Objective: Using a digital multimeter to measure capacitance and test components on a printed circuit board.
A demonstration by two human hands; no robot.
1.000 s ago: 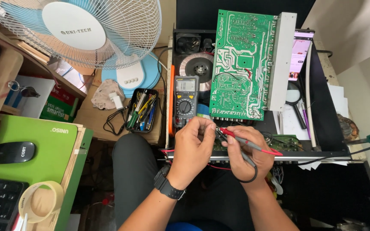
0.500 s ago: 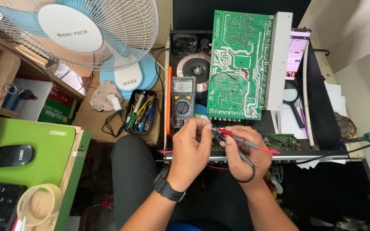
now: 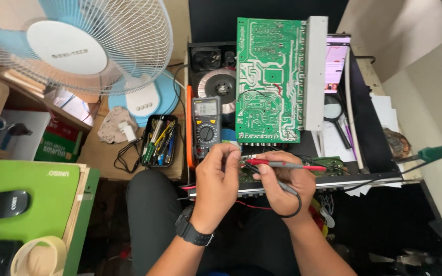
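My right hand (image 3: pixel 282 184) grips a red probe (image 3: pixel 287 164) and a black probe (image 3: pixel 274 179), both tips pointing left at a small green board (image 3: pixel 333 166) along the front edge of an open black chassis (image 3: pixel 369 148). My left hand (image 3: pixel 218 184), a black watch on its wrist, pinches something small at the same spot beside the probe tips; what it pinches is hidden. A multimeter (image 3: pixel 205 128) with an orange side stands just above the left hand. A large green circuit board (image 3: pixel 268 79) stands tilted up over the chassis.
A blue-and-white fan (image 3: pixel 78 56) stands at the upper left. A black tray of tools (image 3: pixel 160 140) lies left of the multimeter. A phone (image 3: pixel 336 64), a magnifier (image 3: pixel 333 112) and papers lie to the right. A green mat (image 3: pixel 26 199), a mouse (image 3: pixel 1 204) and a tape roll (image 3: pixel 39 255) are at lower left.
Both hands stay at the small board, the probes shifting only slightly. The view has drifted a little.
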